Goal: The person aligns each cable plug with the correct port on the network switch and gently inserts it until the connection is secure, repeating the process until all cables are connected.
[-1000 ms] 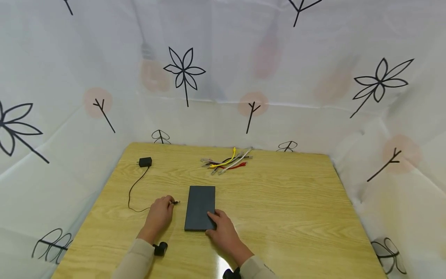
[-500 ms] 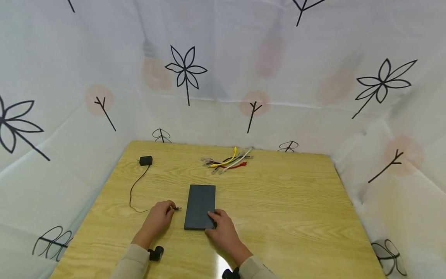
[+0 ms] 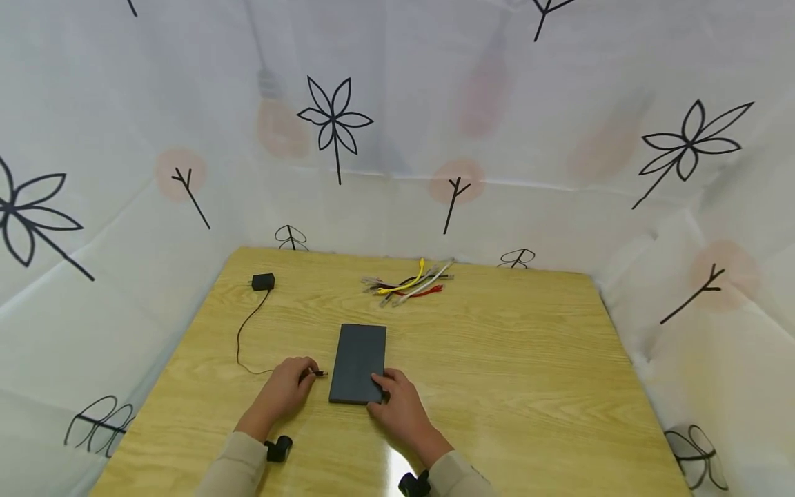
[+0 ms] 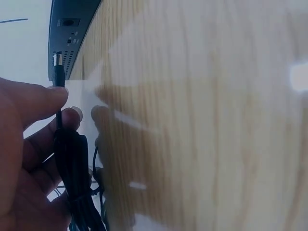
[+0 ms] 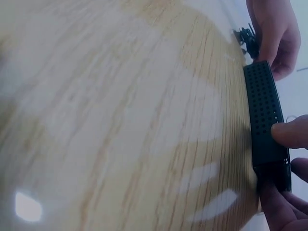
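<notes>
A flat dark metal box [image 3: 357, 362] with sockets and vent holes, looking like a network switch, lies on the wooden table. My right hand [image 3: 402, 413] grips its near right corner; in the right wrist view the thumb is on the perforated side [image 5: 263, 103] and fingers curl round the end. Left of the box, my left hand [image 3: 286, 388] pinches a barrel power plug [image 4: 58, 70] between thumb and fingers. Its metal tip points at the box's side, apart from the round socket [image 4: 70, 22]. A tied bundle of black cable [image 4: 77, 168] hangs under that hand.
A black power adapter [image 3: 263, 281] lies at the back left, its thin cord [image 3: 239, 338] curving to my left hand. Several loose network cables [image 3: 410, 284], yellow, white, red and dark, lie in a pile at the back middle. A patterned white cloth [image 3: 397, 138] surrounds the table.
My left hand has come a little nearer to me and to the right, bringing the plug closer to the box's left side. The right hand keeps its grip on the corner.
</notes>
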A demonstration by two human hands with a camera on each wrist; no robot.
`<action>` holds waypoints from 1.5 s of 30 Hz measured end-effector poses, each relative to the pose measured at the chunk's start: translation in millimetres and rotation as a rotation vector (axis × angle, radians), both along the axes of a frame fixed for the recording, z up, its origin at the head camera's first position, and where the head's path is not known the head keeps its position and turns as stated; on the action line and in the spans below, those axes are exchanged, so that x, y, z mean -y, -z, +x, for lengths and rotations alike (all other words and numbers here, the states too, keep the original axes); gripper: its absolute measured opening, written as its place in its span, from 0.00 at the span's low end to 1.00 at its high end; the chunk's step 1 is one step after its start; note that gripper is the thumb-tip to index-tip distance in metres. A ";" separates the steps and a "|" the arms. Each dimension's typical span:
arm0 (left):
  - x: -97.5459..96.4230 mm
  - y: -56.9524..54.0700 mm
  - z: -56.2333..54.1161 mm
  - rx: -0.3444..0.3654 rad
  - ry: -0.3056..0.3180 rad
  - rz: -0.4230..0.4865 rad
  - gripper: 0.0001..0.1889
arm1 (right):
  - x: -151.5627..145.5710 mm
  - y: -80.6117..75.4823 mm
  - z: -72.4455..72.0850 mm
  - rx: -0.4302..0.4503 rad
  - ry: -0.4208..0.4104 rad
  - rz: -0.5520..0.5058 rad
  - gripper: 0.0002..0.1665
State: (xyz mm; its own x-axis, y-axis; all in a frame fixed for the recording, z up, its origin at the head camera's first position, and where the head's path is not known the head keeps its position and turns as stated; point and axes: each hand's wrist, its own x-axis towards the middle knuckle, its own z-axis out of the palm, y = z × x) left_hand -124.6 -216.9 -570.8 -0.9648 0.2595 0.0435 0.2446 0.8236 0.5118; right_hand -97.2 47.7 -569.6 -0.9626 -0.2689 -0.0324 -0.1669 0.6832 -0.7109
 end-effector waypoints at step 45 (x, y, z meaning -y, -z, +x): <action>-6.4 -8.7 11.5 0.015 0.050 0.007 0.04 | -5.7 3.2 -0.1 0.006 -0.027 -0.038 0.33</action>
State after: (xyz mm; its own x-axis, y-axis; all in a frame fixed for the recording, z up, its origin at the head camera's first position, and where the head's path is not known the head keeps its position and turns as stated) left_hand -113.1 -210.5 -562.1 -0.9510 0.3075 0.0311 0.2779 0.8066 0.5218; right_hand -97.3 53.4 -572.8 -0.9549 -0.2957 -0.0277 -0.1802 0.6510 -0.7373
